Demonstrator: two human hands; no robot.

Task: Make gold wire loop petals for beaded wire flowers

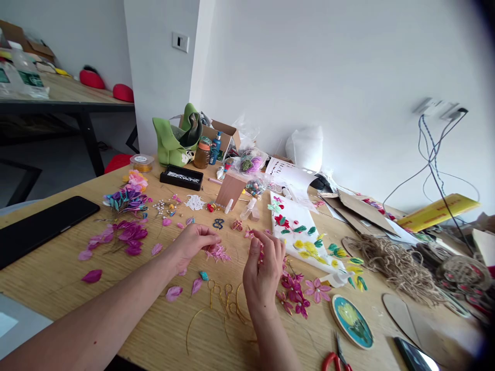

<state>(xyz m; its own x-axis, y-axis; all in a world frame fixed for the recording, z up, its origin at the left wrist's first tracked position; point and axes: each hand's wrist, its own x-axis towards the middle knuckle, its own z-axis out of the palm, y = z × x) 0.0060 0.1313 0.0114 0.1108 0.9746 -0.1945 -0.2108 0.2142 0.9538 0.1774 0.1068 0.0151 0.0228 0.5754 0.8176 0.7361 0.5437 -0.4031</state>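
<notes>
My left hand is closed in a pinch just above a small pile of pink stamens; whatever sits between the fingertips is too small to make out. To its right, my right hand is raised with fingers curled and thumb tip close to the index finger; anything thin held there cannot be made out. Magenta wire-framed flowers lie beside the right wrist. Bent golden wire rests on the table between my forearms. Loose pink petals and a turquoise bead-like piece lie near the left wrist.
Purple and magenta petal bunches lie left, near a black tray. White paper with coloured petals is right of centre. Red-handled pliers, an embroidery hoop, a phone and twine occupy the right side.
</notes>
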